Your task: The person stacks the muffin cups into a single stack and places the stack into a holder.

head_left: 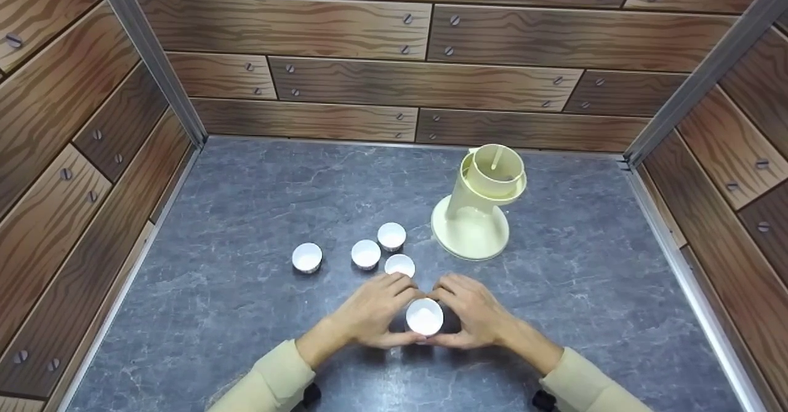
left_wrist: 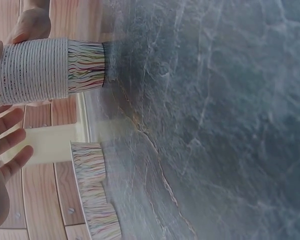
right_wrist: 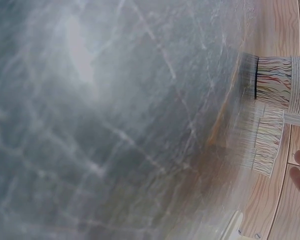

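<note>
A tall stack of nested paper cups [head_left: 425, 318] stands upright near the front middle of the table. In the left wrist view the stack [left_wrist: 45, 70] shows many white rims above one patterned lower cup. My left hand [head_left: 383, 313] holds it from the left, thumb in front and the other fingers around the back; several fingertips [left_wrist: 12, 139] stay spread off it. From the right, my right hand [head_left: 473, 312] grips the same stack with thumb and fingers. Just behind the hands is a single paper cup [head_left: 400, 265], partly hidden by the left fingers.
More upright paper cups [head_left: 365, 254] [head_left: 391, 236] sit close together, and another paper cup [head_left: 307, 257] stands apart to the left. Behind the right hand rises a pale yellow plastic stand [head_left: 471, 233] with a round base and open cylinder. Wood-patterned walls [head_left: 345, 79] enclose the grey table [head_left: 246, 196].
</note>
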Available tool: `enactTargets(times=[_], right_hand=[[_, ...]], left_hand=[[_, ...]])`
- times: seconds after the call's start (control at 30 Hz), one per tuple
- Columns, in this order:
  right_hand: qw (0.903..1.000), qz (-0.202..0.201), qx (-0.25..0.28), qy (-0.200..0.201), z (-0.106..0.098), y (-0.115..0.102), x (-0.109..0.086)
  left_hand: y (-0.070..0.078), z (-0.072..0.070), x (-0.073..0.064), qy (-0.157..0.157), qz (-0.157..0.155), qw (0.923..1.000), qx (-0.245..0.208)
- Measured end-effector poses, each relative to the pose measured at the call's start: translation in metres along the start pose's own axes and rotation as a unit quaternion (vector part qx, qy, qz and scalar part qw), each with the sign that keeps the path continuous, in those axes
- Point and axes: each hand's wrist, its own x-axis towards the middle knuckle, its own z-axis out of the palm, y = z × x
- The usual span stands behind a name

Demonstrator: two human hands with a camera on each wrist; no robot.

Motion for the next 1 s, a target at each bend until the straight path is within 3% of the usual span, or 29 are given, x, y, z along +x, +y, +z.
enactTargets(times=[0.57, 0.87, 1.0], right_hand=[[0.9999, 0.009, 0.001, -0.014, -0.0013, -0.0014, -0.0006], [1.0000, -0.001, 0.003, -0.003, -0.0011, 0.0002, -0.0010], [1.0000, 0.004, 0.003, -0.002, -0.0008, 0.0007, -0.0020]], left_hand=[[-0.0009, 0.0001, -0.0006, -0.024, -0.018, 0.9995, -0.010], [-0.0063, -0.0031, -0.0046, -0.008, -0.005, 1.0000, -0.001], [-0.0094, -0.0062, -0.0063, -0.019, -0.002, 0.9998, -0.002]])
